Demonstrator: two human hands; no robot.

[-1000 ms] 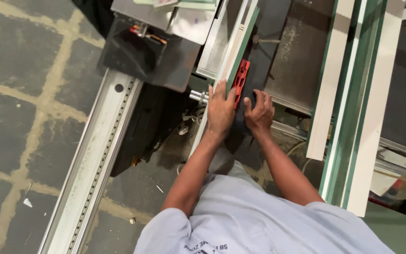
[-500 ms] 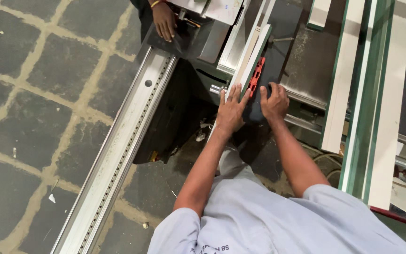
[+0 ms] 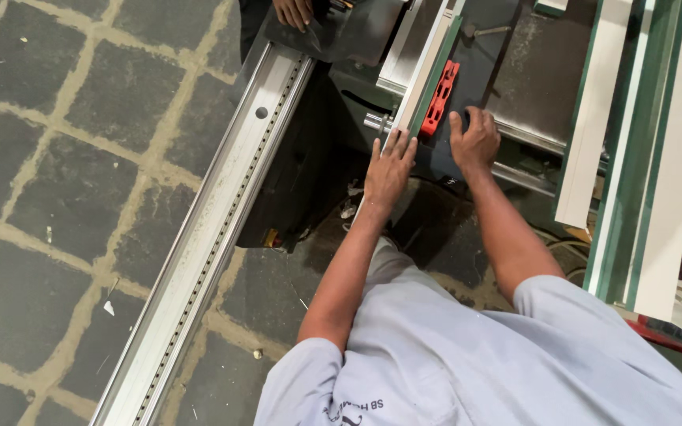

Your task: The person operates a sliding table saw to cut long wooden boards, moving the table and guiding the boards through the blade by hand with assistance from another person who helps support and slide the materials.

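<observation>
The frame is filled mostly by a stone-paved floor point(image 3: 80, 158), seen from above, with pale joints between dark slabs. Across it, from seven o'clock up to twelve o'clock, a long aluminium rail point(image 3: 215, 237) of a sliding table saw is laid, pierced along its length by a row of small holes. At one to two o'clock the dark machine table point(image 3: 538, 71) is seen, its surface dusty and scratched. At three o'clock a stack of long white boards with green edges point(image 3: 649, 158) is leaned or laid lengthwise, apparently kept within reach of the saw.

On the table a narrow white strip with a green edge point(image 3: 428, 71) is set along the line of the cut, running from the centre toward twelve o'clock. Beside it, at its right, a red toothed piece point(image 3: 440, 99) is fixed, likely a guard or insert by the blade, though the blade itself cannot be made out.

The left hand point(image 3: 388, 170) is pressed flat, fingers spread, on the near end of the strip, so that the strip is held down and kept straight. The right hand point(image 3: 475, 142) is laid on the dark table just right of the red piece, fingers bent over the surface, gripping nothing; it seems to be placed there as a brace, clear of the cut line. The hands are held apart, with the red piece between them.

At twelve o'clock another person's hand point(image 3: 294, 12) is rested on a grey plate point(image 3: 341, 35) at the far end.
</observation>
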